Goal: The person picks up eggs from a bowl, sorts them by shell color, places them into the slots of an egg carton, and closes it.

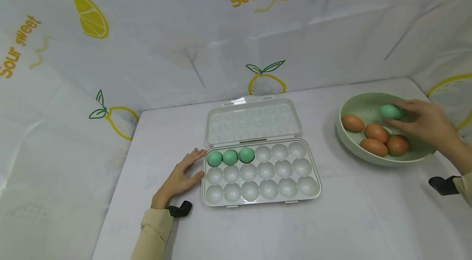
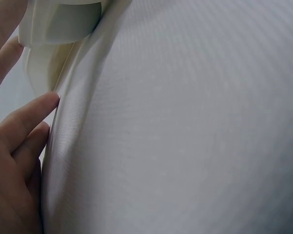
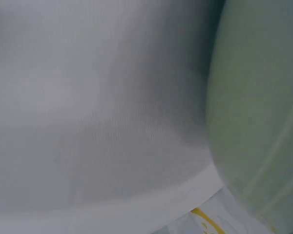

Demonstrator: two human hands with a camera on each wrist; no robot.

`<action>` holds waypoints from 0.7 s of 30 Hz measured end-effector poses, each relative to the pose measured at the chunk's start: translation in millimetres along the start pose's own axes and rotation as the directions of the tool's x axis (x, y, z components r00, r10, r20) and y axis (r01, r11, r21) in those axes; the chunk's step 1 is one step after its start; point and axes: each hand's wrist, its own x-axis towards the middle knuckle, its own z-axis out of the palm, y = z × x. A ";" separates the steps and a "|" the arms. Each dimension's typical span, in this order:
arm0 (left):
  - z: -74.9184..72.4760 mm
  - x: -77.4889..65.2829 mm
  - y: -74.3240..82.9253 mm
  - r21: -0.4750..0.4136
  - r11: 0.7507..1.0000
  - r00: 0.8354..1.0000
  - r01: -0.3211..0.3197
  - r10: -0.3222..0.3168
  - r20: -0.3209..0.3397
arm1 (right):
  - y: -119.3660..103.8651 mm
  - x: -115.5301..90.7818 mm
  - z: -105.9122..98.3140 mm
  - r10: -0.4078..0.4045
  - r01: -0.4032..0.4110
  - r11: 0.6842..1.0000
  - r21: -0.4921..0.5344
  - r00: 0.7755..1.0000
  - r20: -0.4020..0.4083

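In the head view my right hand (image 1: 424,120) pinches a green egg (image 1: 390,111) between thumb and fingers, over the pale green bowl (image 1: 354,151). Several brown eggs (image 1: 376,133) lie in that bowl. At the middle of the table an egg tray (image 1: 262,202) stands with its clear lid (image 1: 254,118) folded back. Three green eggs (image 1: 230,157) fill the left end of its back row; the other cups are bare. My left hand (image 1: 180,178) rests by the tray's left edge, fingers spread loosely. The left wrist view shows its fingers (image 2: 31,114) beside the tray's side wall.
A white cloth (image 1: 350,219) covers the table. Behind it hangs a white sheet (image 1: 177,46) printed with lemons and lettering. The bowl stands near the table's right side, and its outer wall (image 3: 259,107) fills the right of the right wrist view.
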 end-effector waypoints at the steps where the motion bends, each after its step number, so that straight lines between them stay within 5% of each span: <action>1: 0.2 0.0 -0.3 0.004 1.000 1.000 -0.005 0.005 -0.002 | -2.1 -0.2 0.7 -0.009 0.010 1.000 0.023 0.999 -0.044; 4: 0.2 0.2 -0.7 -0.007 1.000 1.000 -0.006 0.006 -0.003 | -9.6 -0.6 2.6 -0.002 0.017 0.996 0.087 0.984 -0.176; 8: -0.5 1.1 -0.6 -0.027 1.000 1.000 -0.012 0.012 0.002 | -21.1 -3.2 3.4 0.113 -0.060 0.975 0.213 0.963 -0.244; 14: -1.2 0.9 0.0 -0.030 1.000 1.000 0.000 0.001 0.007 | -41.5 -0.9 7.9 0.233 -0.106 0.890 0.444 0.942 -0.242; 21: -0.2 0.2 -2.8 -0.015 1.000 1.000 -0.005 0.005 0.003 | -65.6 -0.9 14.0 0.202 -0.072 0.882 0.465 0.950 -0.236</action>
